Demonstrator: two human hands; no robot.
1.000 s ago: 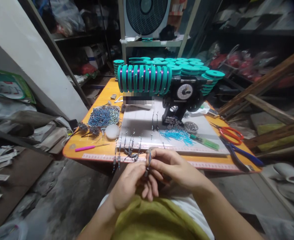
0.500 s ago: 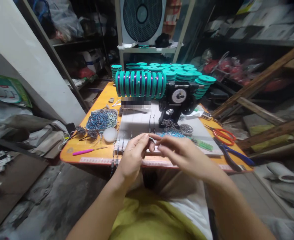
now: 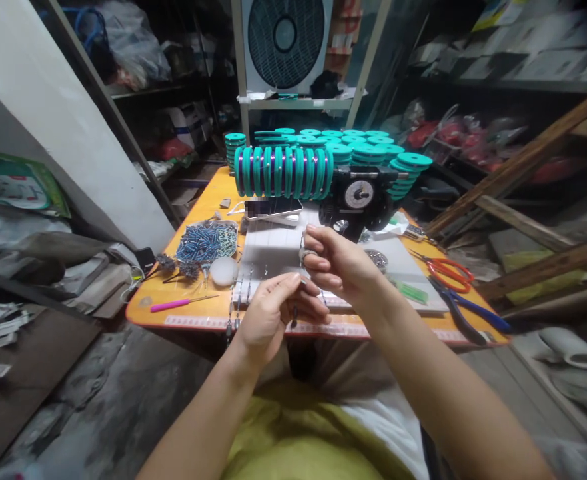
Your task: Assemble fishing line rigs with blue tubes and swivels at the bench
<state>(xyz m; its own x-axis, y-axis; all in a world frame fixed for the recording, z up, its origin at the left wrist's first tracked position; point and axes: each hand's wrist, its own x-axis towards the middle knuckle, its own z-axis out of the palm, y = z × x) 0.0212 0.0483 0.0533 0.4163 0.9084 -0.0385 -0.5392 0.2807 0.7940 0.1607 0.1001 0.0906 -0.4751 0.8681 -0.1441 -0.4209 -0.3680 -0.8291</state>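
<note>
Above the front edge of the white board, my left hand (image 3: pixel 278 307) pinches a small thin piece, too small to name, between thumb and forefinger. A small dark weight (image 3: pixel 294 317) hangs just below those fingers. Slightly higher and to the right, my right hand (image 3: pixel 340 263) is raised with its fingers curled together; what they hold, if anything, cannot be made out. Thin dark rigged lines hang beside its fingertips. More lines with dark weights (image 3: pixel 229 327) dangle over the table edge left of my left hand.
Teal spools (image 3: pixel 283 172) sit on a black winder (image 3: pixel 358 193) behind my hands. A tray of blue tube-like pieces (image 3: pixel 206 241), a white round lid (image 3: pixel 223 271) and a pink-handled tool (image 3: pixel 170 304) lie left. Orange scissors (image 3: pixel 450 275) and blue-handled pliers (image 3: pixel 480 310) lie right.
My right hand has moved up and away from my left hand, its fingers now by the hanging lines. My left hand stays low, with its lower fingers more spread.
</note>
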